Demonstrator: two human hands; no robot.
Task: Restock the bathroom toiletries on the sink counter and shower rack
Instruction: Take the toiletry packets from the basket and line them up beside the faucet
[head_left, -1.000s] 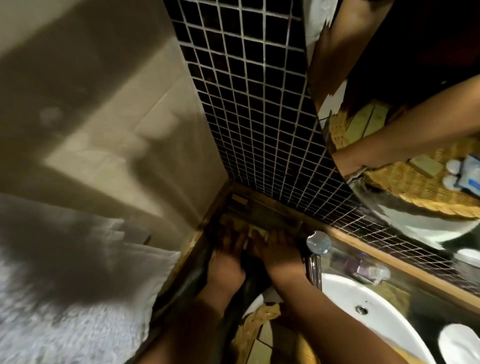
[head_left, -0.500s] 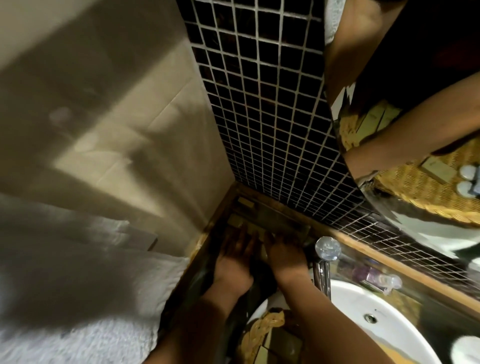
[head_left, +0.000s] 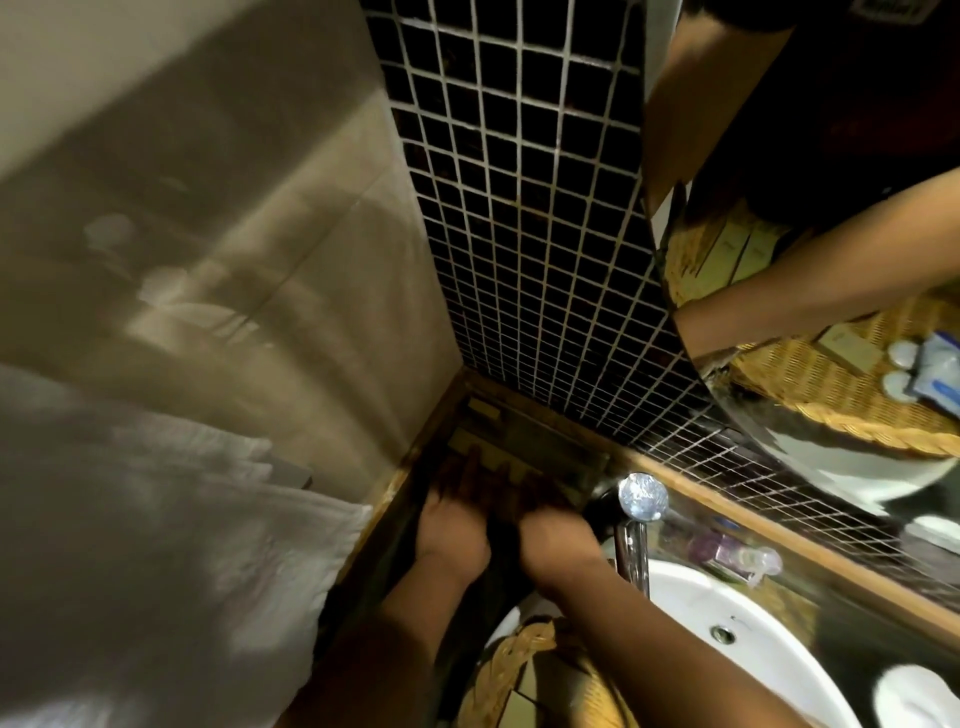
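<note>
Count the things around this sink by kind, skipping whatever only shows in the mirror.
Hands: 2, left hand and right hand
Tap: 1
Basin: 1
Wicker basket: 1
Small bottle: 1
Total: 6

— What sort of premises was this?
— A bathroom. A white sink basin (head_left: 737, 613) with a chrome tap (head_left: 636, 525) sat beneath a round mirror (head_left: 810, 218), against dark mosaic wall tiles (head_left: 524, 218).
— Anything further?
— White towels (head_left: 156, 545) hung at the left, and a wicker basket (head_left: 498, 670) held small packaged toiletries (head_left: 519, 704).
</note>
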